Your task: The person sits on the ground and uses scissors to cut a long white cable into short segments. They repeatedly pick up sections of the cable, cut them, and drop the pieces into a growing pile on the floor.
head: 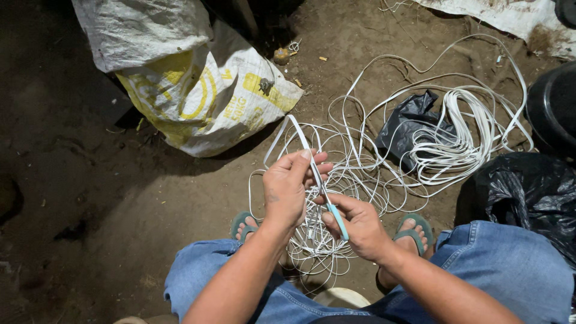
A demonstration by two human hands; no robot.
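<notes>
My left hand (289, 183) pinches a flat white cable (298, 131) that loops up and back down in front of me. A small tool with a teal handle (337, 220) sits in my right hand (359, 226), its thin metal tip running up against the cable by my left fingers. Below and beyond both hands, a big tangle of white cable (444, 144) spreads across the dirt ground. My knees in blue jeans and my feet in green sandals frame the hands.
A white and yellow woven sack (204, 96) lies at the upper left. One black plastic bag (414, 123) lies among the cable, another (531, 192) beside my right knee. A dark round container (555, 105) stands at the right edge.
</notes>
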